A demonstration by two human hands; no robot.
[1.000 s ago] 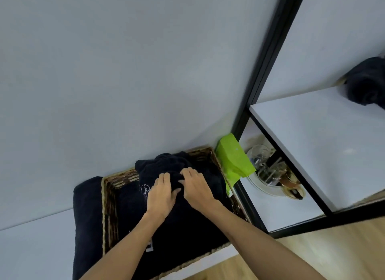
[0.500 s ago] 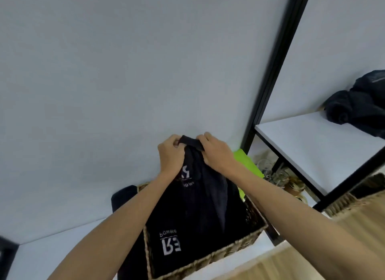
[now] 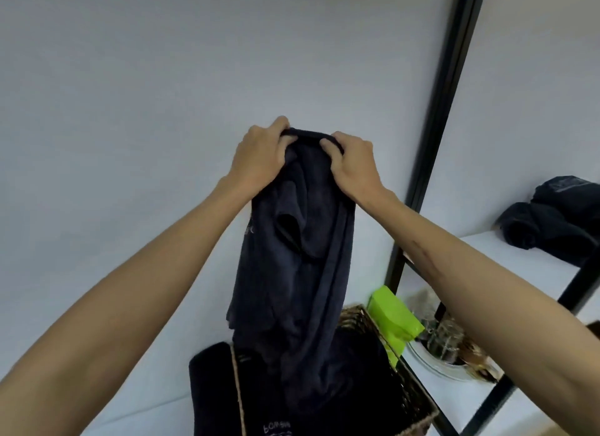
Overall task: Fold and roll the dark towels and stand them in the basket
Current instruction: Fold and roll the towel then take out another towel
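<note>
I see both hands raised well above the wicker basket (image 3: 410,400), each clenched on the top edge of one dark towel (image 3: 292,273). The left hand (image 3: 259,158) grasps the edge with curled fingers, thumb side toward the towel. The right hand (image 3: 352,161) pinches the same edge just beside it, its thumb pressed on the near face. The two grips sit close together, a short span of bunched hem between them.

The towel hangs straight down from the grips in loose folds. Its lower end reaches into the basket, where it meets more dark cloth; I cannot tell where one piece ends and the other begins. Pale lettering shows on dark cloth at the basket's near edge.

A folded dark towel (image 3: 211,390) lies just left of the basket, touching its wall. A bright green packet (image 3: 394,318) stands just right of the basket. Farther right of the basket, past a black frame post (image 3: 435,137), a heap of dark towels (image 3: 558,221) rests on a white shelf (image 3: 506,270).
</note>
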